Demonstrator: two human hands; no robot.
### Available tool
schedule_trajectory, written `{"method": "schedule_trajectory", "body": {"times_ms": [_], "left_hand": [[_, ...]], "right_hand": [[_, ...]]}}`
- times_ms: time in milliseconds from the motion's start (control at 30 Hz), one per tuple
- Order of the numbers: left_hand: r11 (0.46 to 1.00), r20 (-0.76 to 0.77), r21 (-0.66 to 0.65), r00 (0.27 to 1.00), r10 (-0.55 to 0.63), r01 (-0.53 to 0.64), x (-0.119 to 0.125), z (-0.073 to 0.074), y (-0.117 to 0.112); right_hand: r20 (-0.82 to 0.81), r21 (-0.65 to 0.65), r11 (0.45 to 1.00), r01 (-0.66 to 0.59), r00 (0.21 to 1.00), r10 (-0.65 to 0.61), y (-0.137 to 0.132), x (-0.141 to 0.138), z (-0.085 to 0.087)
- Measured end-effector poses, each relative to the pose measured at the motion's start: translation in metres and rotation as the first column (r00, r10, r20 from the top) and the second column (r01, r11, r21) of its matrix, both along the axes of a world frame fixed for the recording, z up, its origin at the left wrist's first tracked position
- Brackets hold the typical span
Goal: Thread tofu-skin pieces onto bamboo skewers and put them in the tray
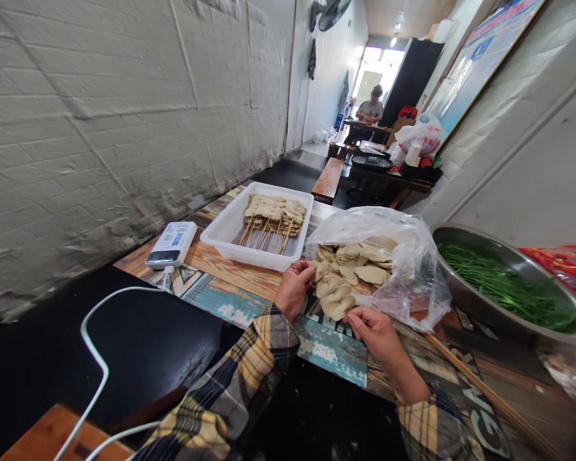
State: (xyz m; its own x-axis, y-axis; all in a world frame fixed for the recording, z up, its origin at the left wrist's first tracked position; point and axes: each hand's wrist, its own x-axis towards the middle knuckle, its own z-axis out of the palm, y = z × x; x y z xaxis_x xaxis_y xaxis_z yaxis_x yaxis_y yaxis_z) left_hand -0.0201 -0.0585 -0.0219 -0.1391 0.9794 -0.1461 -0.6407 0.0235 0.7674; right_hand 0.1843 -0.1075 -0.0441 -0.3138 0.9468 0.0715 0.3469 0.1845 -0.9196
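My left hand (295, 286) is curled shut, pinching a beige tofu slice at the mouth of a clear plastic bag (403, 269). My right hand (373, 326) is closed too, pinching the lower end of a row of tofu slices (336, 296) that look threaded together; any skewer under them is hidden. More loose slices (365, 259) lie inside the bag. A white plastic tray (228, 234) beyond my left hand holds several finished tofu skewers (273, 214).
A steel basin (465, 301) of green stalks stands at the right. Bamboo skewers (484, 390) lie along the table's near right. A power bank (171, 244) with a white cable sits at the left edge by the brick wall. A person sits at a far table.
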Motion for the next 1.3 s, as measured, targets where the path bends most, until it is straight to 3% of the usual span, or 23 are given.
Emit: {"method": "schedule_trajectory", "body": {"times_ms": [733,1300], "left_hand": [[0.998,-0.149,0.066,0.988,0.028,-0.018,0.002,-0.01,0.004],[0.998,-0.202,0.064,0.979,0.002,0.011,0.004,-0.006,0.002]], "right_hand": [[-0.057,-0.036,0.999,-0.001,0.998,-0.001,-0.002,-0.005,0.006],[-0.072,0.003,1.0,0.006,0.997,-0.005,0.002,-0.013,0.01]]}}
